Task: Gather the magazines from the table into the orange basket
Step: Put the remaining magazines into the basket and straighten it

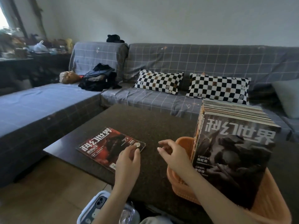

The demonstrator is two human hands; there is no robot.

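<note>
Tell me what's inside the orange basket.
The orange basket holds a row of magazines standing upright, a grey cover facing me. Its bottom is hidden behind them.

View: one wide-angle camera on the person's head, no second view to share with.
Direction: forward and down, over the dark speckled low table to the grey checked sofa and the wall.
Nearness: close; both bare forearms come in from the lower edge.
Centre: left hand and right hand lie just under the middle.
Edges: orange plastic basket, right of the hands, is cut by the lower right corner; lines bend at the borders.
</note>
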